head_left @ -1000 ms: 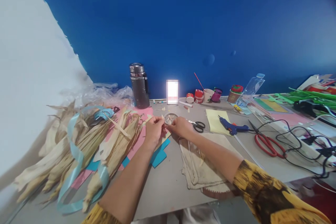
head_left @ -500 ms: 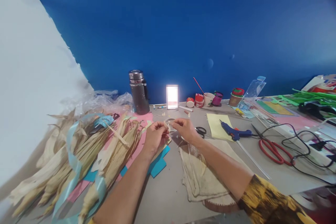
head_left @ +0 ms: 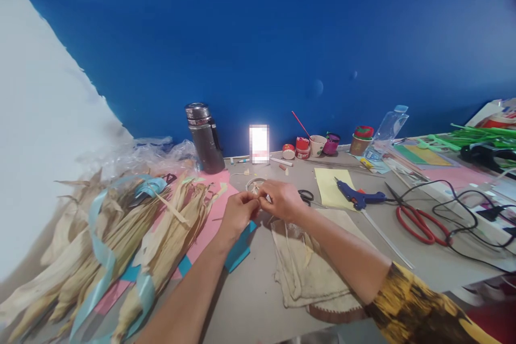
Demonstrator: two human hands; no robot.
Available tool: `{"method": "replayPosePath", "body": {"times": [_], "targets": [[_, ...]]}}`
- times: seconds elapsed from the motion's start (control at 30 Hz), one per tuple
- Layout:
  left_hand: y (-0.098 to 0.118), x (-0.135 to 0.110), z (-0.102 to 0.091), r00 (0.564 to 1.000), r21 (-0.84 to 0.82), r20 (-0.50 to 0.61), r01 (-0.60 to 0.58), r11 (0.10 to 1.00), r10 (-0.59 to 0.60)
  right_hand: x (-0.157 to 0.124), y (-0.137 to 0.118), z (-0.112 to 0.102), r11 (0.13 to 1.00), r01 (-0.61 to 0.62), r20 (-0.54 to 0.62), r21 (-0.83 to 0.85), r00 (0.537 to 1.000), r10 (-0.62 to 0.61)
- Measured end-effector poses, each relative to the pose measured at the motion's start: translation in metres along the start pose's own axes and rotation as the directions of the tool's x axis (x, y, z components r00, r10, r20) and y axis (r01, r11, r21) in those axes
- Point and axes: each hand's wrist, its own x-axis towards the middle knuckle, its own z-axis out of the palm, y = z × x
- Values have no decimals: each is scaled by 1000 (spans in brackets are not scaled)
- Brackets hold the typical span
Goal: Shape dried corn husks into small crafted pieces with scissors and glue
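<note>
Grey tabletop (head_left: 250,306), dried corn husks (head_left: 173,220) at left, folded cloth (head_left: 296,282) just right of centre, left hand (head_left: 238,216) and right hand (head_left: 282,200) at centre, each grip pressed together, on what impossible to tell, pale ring (head_left: 250,181) just beyond.

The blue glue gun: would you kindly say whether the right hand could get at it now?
Probably yes: nothing covers the blue glue gun, though the right hand seems occupied close beside the left hand.

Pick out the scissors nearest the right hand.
The black scissors, handles showing just past the right hand; the red scissors lie farther off, right of the glue gun.
</note>
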Motion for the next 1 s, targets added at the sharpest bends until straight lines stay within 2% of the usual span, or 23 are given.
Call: {"method": "replayPosePath", "body": {"times": [0.1, 0.3, 0.4, 0.5, 0.6, 0.7, 0.87, 1.0], "targets": [[2, -3, 0, 1000, 37, 14, 13, 999, -14, -2, -6, -1, 987, 69, -29, -146, 997, -74], [8, -9, 1, 999, -7, -6, 38, 999, -38, -3, -11, -1, 965, 69, -100, -254, 990, -97], [8, -8, -1, 999, 12, -38, 30, 999, -30, -2, -8, -7, 994, 30, -104, -110, 994, -41], [5, -6, -3, 996, 181, -70, -43, 983, 56, -2, -5, -11, 999, 45, -7, 32, 999, -44], [4, -6, -3, 984, 372, -81, -121, 921, 162, -3, -5, -12, 991, 96, 82, -89, 993, -89], [4, -9, 0, 975, 462, -60, -165, 871, 216, -2, -5, -10, 961, 97, 84, -258, 993, -77], [6, -11, 2, 976, 516, 20, -196, 834, 218, -2, -5, -4, 921, 88, 84, -380, 995, -61], [6, -7, -1, 981, 450, 34, -187, 873, 193, -3, -9, 0, 903, 97, 75, -418, 995, -72]]}}
